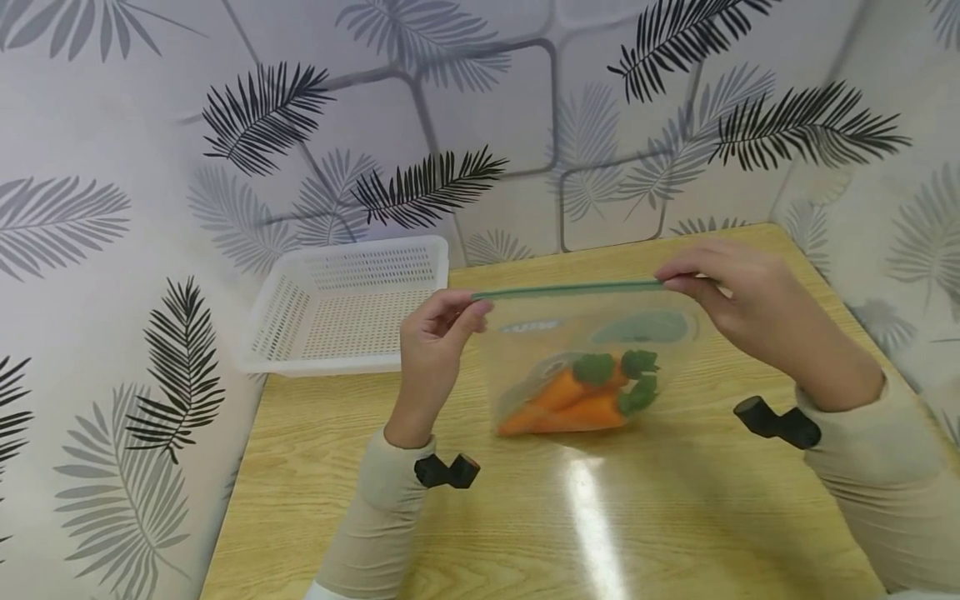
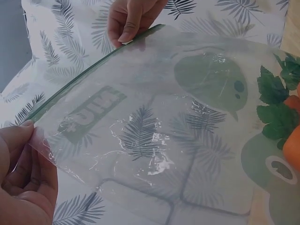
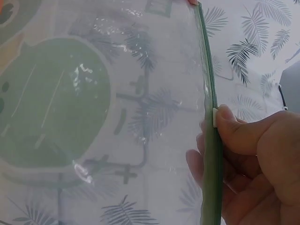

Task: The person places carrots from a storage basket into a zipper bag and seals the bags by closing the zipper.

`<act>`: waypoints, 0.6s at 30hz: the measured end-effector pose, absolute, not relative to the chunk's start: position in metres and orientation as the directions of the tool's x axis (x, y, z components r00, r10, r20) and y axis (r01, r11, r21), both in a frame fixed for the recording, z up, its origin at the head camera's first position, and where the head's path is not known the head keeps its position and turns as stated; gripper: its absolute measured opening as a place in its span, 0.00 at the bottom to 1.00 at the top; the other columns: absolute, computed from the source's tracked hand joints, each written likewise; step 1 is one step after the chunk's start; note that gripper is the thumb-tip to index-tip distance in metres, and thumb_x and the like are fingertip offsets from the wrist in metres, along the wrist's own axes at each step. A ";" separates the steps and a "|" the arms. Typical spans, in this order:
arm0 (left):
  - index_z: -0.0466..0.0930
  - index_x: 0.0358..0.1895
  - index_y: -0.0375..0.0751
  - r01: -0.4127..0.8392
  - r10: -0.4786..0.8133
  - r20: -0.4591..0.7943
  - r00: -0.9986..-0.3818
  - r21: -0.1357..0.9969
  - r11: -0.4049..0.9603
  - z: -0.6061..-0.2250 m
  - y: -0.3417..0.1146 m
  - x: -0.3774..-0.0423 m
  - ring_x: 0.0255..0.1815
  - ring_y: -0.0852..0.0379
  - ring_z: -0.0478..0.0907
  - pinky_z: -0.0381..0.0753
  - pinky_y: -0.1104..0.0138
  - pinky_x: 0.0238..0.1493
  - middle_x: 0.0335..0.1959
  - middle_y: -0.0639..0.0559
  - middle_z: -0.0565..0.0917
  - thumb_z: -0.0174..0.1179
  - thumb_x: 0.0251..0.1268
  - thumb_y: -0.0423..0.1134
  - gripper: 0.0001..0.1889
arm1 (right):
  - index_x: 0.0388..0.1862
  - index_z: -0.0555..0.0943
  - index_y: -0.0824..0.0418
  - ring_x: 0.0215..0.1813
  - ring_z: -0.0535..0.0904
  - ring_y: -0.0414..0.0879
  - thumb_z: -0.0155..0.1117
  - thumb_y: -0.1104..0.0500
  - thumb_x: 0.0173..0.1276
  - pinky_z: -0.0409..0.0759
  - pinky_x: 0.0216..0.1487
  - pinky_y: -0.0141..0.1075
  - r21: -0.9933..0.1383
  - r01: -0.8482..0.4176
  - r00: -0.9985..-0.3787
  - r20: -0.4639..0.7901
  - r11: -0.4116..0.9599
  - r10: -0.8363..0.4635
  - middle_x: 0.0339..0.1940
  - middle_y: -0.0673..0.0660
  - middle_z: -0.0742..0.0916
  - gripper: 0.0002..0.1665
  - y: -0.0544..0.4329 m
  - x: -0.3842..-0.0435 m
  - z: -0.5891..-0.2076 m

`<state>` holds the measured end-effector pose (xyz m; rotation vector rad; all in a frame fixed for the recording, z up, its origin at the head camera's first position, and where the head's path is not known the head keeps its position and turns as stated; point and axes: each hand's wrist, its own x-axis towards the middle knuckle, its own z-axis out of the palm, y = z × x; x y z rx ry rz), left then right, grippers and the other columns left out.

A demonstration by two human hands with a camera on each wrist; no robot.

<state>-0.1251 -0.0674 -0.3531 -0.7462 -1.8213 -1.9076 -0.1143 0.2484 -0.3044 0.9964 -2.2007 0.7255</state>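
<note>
A clear zip bag [image 1: 540, 342] with a green strip [image 1: 570, 288] along its top edge hangs stretched between both hands. Several orange carrots [image 1: 570, 408] with green tops lie in its lower part. My left hand [image 1: 442, 333] pinches the left top corner between thumb and fingers. Near the other end, my right hand [image 1: 742, 292] pinches the strip; in the right wrist view its thumb presses a small white slider [image 3: 215, 117], with fingers behind the strip. Green printed shapes [image 2: 211, 79] show on the bag's face.
A white perforated plastic basket [image 1: 345, 308] stands at the back left of the wood-grain table [image 1: 322, 483], just beyond the left hand. Behind the table rises a wall covering [image 1: 487, 108] with a feather-leaf print. A black camera mount sits on each wrist.
</note>
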 end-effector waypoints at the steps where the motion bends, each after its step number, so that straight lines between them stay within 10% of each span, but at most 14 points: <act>1: 0.78 0.36 0.26 0.620 0.074 0.624 -0.778 0.782 -0.069 -0.353 -0.068 -0.125 0.27 0.56 0.77 0.79 0.66 0.33 0.28 0.48 0.81 0.60 0.59 0.25 0.05 | 0.38 0.83 0.64 0.42 0.78 0.49 0.69 0.78 0.45 0.67 0.47 0.23 -0.222 -0.789 -0.531 0.716 0.573 -0.454 0.36 0.56 0.85 0.20 0.250 -0.114 -0.306; 18: 0.78 0.36 0.26 0.605 0.041 0.608 -0.793 0.794 -0.064 -0.356 -0.079 -0.127 0.27 0.56 0.77 0.79 0.66 0.34 0.29 0.49 0.82 0.60 0.59 0.26 0.04 | 0.38 0.83 0.65 0.42 0.79 0.52 0.69 0.77 0.47 0.64 0.52 0.19 -0.187 -0.668 -0.602 0.704 0.721 -0.376 0.35 0.58 0.84 0.18 0.289 -0.110 -0.308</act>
